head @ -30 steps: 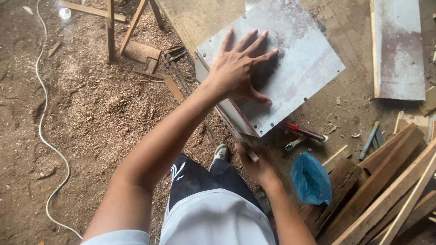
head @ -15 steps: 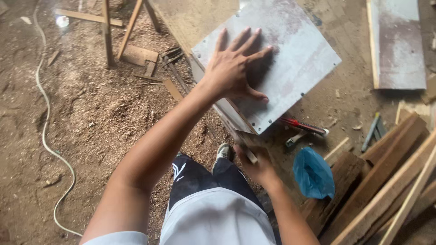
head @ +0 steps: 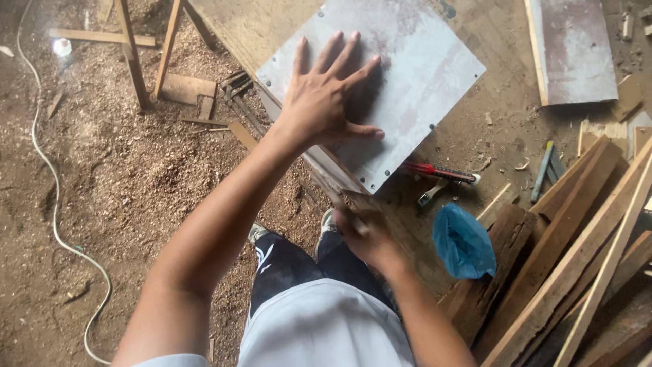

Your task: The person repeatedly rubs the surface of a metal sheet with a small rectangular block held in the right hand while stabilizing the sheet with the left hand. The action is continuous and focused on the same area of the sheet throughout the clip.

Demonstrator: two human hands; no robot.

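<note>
Fingers of the left hand splay flat on the grey metal sheet, which lies tilted on the wooden workbench; the right hand sits blurred at the sheet's near corner, its grip unclear; red-handled tool and blue bag lie just right.

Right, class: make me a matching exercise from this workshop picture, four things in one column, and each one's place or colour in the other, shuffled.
Things:
1. left hand
2. plastic bag
3. cord
4. red-handled tool

Places or colours:
A. white, trailing over the sawdust on the floor
B. spread flat on the grey panel
C. blue, crumpled beside the stacked planks
D. lying on the workbench just past the panel's near corner

Pairs: 1-B, 2-C, 3-A, 4-D
</note>
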